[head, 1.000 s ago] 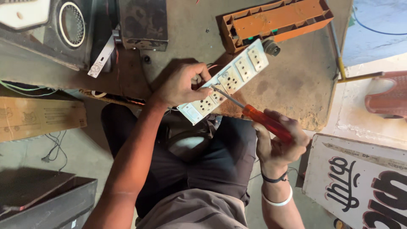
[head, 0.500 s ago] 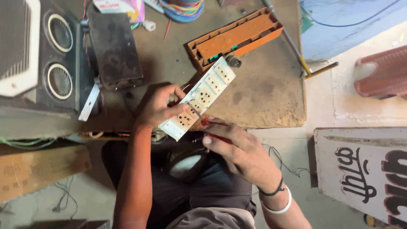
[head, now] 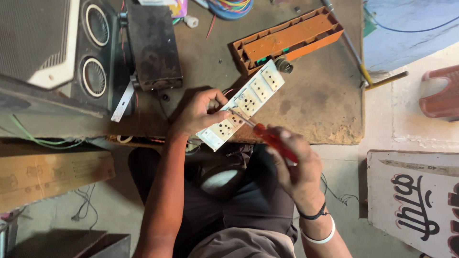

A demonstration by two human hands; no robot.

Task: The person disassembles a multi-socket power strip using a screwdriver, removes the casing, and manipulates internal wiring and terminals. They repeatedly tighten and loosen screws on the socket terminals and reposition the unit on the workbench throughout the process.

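Note:
A white socket strip panel [head: 248, 100] with several outlets lies slanted at the near edge of the worn workbench [head: 315, 114]. My left hand [head: 198, 113] grips its lower end, thumb on the face. My right hand [head: 296, 165] holds a red-handled screwdriver [head: 272, 139], its metal tip resting on the panel close to my left thumb. Just beyond the panel sits the strip's orange housing [head: 289, 39], open side up.
A black speaker box [head: 95, 52] and a dark metal case [head: 153, 43] stand at the bench's left. Coloured wire coil [head: 232, 7] lies at the back. A yellow-tipped rod [head: 363, 71] lies right. A painted signboard [head: 416, 200] and wooden plank [head: 48, 174] flank my lap.
My right hand has drawn back from the panel and now holds the screwdriver by its handle, tip on the panel. The view has shifted slightly; my left hand keeps its grip.

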